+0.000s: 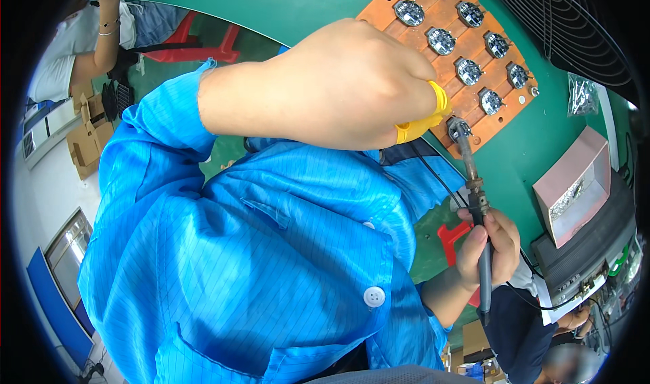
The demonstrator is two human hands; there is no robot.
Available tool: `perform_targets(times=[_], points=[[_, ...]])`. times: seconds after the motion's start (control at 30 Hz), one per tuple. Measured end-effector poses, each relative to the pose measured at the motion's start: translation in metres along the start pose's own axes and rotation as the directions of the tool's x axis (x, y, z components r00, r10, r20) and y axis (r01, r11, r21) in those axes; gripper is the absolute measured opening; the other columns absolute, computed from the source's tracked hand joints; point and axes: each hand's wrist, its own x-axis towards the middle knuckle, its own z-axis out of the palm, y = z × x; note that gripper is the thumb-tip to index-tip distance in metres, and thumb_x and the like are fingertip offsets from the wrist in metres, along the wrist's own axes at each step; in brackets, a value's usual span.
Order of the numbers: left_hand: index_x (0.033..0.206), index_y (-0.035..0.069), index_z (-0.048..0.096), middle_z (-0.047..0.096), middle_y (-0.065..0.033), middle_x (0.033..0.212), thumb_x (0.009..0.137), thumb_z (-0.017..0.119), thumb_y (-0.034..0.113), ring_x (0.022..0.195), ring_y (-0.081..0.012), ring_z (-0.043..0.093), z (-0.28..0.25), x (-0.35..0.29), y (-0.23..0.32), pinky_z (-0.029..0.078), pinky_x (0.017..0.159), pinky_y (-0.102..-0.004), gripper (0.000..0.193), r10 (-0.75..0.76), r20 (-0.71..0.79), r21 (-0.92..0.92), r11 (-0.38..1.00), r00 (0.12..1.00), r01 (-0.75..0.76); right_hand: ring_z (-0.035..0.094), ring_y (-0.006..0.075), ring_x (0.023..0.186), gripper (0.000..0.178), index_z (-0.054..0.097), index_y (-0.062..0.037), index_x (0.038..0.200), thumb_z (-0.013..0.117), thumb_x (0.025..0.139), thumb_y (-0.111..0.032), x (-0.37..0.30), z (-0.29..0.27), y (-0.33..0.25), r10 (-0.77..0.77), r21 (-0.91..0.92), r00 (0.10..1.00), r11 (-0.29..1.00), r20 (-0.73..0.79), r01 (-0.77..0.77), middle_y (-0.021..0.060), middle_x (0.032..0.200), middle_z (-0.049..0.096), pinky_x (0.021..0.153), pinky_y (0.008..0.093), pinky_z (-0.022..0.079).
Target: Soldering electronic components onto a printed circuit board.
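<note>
My left hand [338, 86] is closed over the near left side of an orange fixture board [380, 15], with yellow covering on a finger. Its fingertips are turned away, so what they pinch is hidden. In my right hand [502, 248] is a soldering iron [485, 269], gripped by its dark handle and angled up toward the board. The iron's tip is at a small round circuit module [458, 128] in the board's near corner; whether it touches cannot be made out. Several similar round modules [468, 71] sit in rows on the board.
The board lies on a green tabletop [504, 164]. Right of it are a black wire fan guard [589, 32], a clear bag of small parts [583, 95] and a pink open box [547, 189]. Other people [88, 42] are at the left and lower right, near a red stool [217, 51].
</note>
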Motion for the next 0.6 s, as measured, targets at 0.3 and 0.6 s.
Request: perform_targets(times=[0.3,0.6], points=[[0.071,0.006,0.061,0.057,-0.0075,0.07,0.064,0.07,0.012,0.063,-0.0259,0.063,0.002,0.003,0.009,0.051,0.053,-0.0369,0.013,-0.095,0.122,0.018,0.995,0.988,0.094,0.069,0.0281,0.062,0.015,0.058,0.0097,0.094,0.062,0.092,-0.005,-0.002,0.003,0.0,0.037,0.054,0.999,0.998,-0.029,-0.036,0.0246,0.086,0.065,0.057,0.0331,0.056],[0.07,0.004,0.061,0.059,-0.0083,0.071,0.066,0.068,0.012,0.066,-0.0265,0.065,0.004,0.005,0.011,0.052,0.054,-0.0383,0.011,-0.124,0.114,0.006,0.992,0.986,0.125,0.069,0.0286,0.061,0.017,0.058,0.0106,0.095,0.061,0.093,-0.006,-0.001,-0.001,-0.001,0.02,0.03,1.0,0.999,-0.01,-0.02,0.0239,0.085,0.064,0.056,0.0332,0.056]])
